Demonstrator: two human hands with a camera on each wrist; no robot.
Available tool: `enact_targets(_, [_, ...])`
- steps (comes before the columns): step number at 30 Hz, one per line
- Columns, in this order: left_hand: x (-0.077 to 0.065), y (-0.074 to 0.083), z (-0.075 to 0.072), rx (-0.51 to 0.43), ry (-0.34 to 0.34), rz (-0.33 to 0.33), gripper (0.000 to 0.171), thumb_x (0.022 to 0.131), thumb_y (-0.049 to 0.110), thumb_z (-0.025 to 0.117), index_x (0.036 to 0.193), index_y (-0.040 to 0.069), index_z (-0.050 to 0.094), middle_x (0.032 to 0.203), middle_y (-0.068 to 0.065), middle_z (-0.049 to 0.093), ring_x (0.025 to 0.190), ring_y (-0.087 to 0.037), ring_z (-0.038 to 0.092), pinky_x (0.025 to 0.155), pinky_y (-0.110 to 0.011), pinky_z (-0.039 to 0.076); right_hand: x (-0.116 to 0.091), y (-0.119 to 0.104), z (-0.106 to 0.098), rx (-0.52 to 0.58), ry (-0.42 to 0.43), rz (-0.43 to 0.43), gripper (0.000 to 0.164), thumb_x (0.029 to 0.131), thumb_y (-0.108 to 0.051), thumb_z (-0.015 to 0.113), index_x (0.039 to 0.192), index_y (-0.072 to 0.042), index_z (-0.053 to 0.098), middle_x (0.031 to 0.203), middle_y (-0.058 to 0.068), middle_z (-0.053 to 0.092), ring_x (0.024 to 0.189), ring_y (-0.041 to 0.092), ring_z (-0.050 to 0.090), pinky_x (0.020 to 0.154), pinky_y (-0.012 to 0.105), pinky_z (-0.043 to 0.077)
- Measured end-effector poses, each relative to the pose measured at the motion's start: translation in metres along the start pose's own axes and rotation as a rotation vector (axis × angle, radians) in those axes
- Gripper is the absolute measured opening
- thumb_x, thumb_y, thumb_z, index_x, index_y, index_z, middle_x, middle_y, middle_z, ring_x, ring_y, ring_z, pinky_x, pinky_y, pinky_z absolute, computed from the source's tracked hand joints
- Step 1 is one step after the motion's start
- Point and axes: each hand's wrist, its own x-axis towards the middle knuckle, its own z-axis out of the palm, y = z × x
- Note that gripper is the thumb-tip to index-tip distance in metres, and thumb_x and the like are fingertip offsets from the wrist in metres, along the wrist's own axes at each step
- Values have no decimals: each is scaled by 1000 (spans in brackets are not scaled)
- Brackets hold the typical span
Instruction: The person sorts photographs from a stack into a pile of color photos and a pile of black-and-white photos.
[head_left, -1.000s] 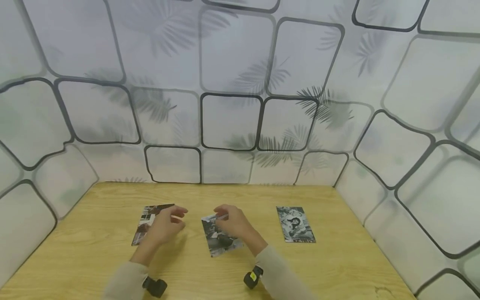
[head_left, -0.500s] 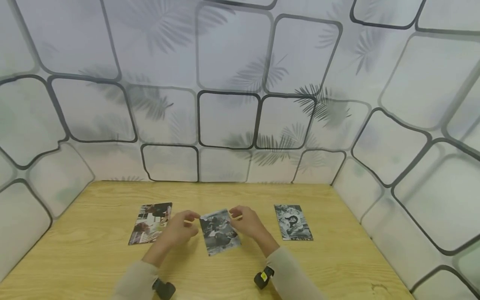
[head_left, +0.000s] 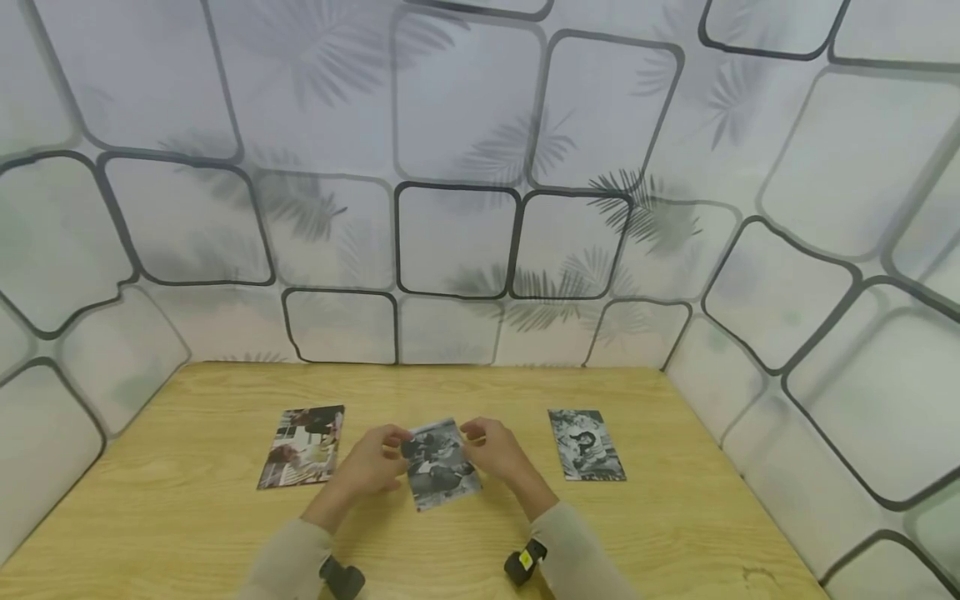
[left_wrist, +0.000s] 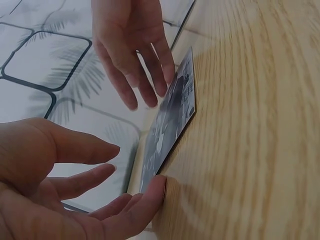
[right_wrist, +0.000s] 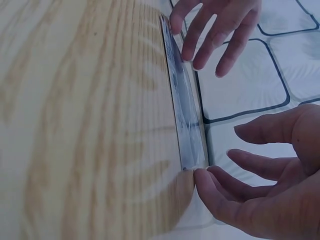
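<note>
A black-and-white photo print (head_left: pixel 441 467) lies slightly turned on the wooden table, between the two hands. My left hand (head_left: pixel 372 460) is at its left edge; in the left wrist view one fingertip (left_wrist: pixel 159 186) meets the edge low at the table. My right hand (head_left: pixel 497 450) is at the upper right edge, with a fingertip (right_wrist: pixel 201 176) right at the print's corner in the right wrist view. Both hands have loosely bent fingers, thumb and fingers apart, and neither pinches the print. Each wrist wears a small black camera.
A colour photo print (head_left: pixel 303 447) lies to the left on the table (head_left: pixel 420 560). Another black-and-white print (head_left: pixel 587 446) lies to the right. Behind and at both sides stands a pale patterned backdrop (head_left: pixel 461 242) with dark rounded outlines and leaves.
My left hand has moved right, away from the colour print to the middle print's left edge. My right hand has shifted off the middle print to its right edge, uncovering it.
</note>
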Motion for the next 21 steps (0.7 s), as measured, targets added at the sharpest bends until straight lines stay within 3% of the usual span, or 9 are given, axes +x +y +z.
enact_targets(6, [5, -3, 6, 26, 27, -15, 41, 88, -9, 66, 129, -5, 61, 139, -35, 52, 126, -50, 56, 73, -37, 66, -1, 1, -2, 36, -10, 24, 41, 95, -9, 65, 134, 3, 62, 130, 25, 64, 115, 40, 66, 84, 46, 62])
enact_targets(11, [8, -5, 9, 69, 45, 9, 47, 81, -13, 69, 127, -4, 63, 136, -34, 55, 122, -50, 59, 77, -41, 66, -2, 1, -4, 76, -21, 58, 42, 95, -8, 65, 135, 3, 60, 128, 24, 64, 103, 32, 70, 79, 39, 64])
enact_targets(17, [8, -7, 10, 109, 74, 30, 55, 70, -13, 77, 122, 0, 66, 130, -30, 61, 109, -36, 67, 82, -44, 63, -1, 3, -8, 107, -43, 54, 40, 95, -5, 66, 133, 6, 61, 126, 26, 65, 99, 30, 72, 79, 38, 65])
enact_targets(21, [9, -6, 12, 118, 87, 35, 51, 72, -11, 80, 120, 2, 68, 128, -27, 64, 104, -30, 68, 82, -43, 62, -1, 6, -12, 115, -55, 51, 38, 93, -4, 67, 130, 6, 63, 125, 27, 65, 98, 30, 73, 79, 37, 65])
